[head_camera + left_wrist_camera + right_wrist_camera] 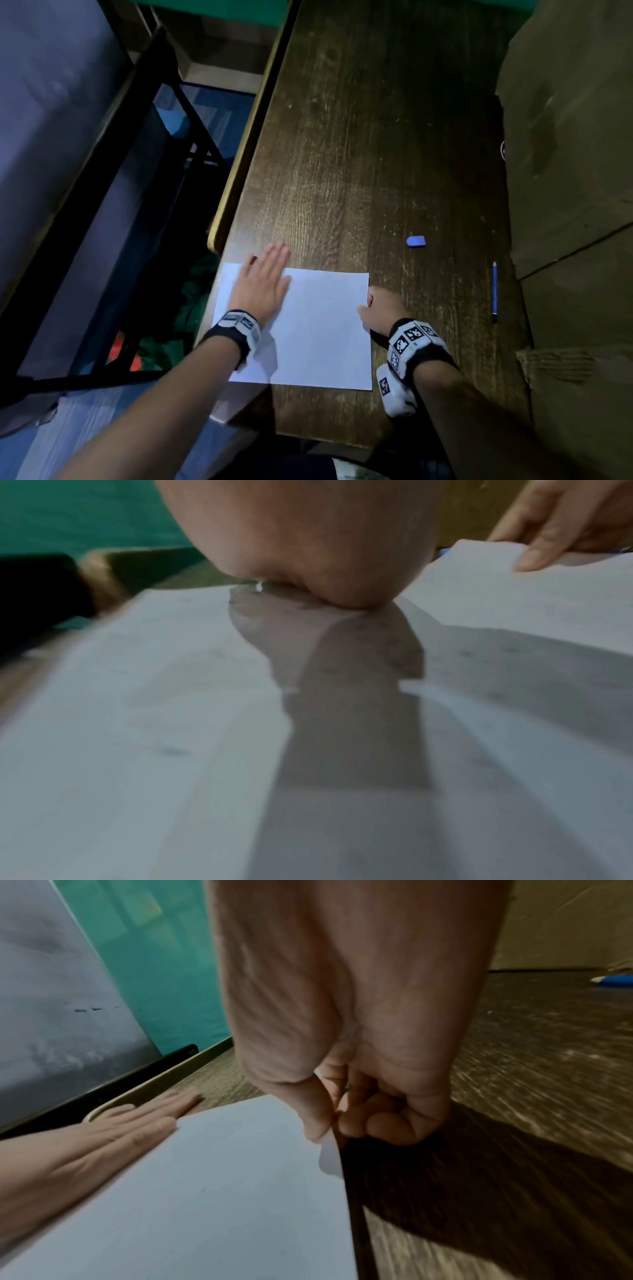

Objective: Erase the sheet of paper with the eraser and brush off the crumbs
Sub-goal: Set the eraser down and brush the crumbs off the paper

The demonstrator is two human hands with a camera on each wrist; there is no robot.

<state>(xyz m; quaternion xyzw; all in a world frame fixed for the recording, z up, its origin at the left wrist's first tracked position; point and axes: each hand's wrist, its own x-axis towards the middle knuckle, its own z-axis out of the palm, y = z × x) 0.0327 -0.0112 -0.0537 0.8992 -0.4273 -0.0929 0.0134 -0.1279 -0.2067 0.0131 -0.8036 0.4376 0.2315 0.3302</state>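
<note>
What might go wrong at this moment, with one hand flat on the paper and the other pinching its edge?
The sheet of paper overhangs the table's left edge, so the flat left hand may push it off while sweeping. The right hand pinches and lifts the right edge, which could crease. The eraser lies apart, near the pencil; reaching for it would mean letting go.

Dark brown wood-grain table (pixel 359 154) with pale rounded edge trim, dimly lit. Black metal frame (pixel 164 113) stands left of it over a blue floor (pixel 219 113). Tan cardboard boxes (pixel 568 171) along the table's right. Green surface (pixel 212 5) beyond.
</note>
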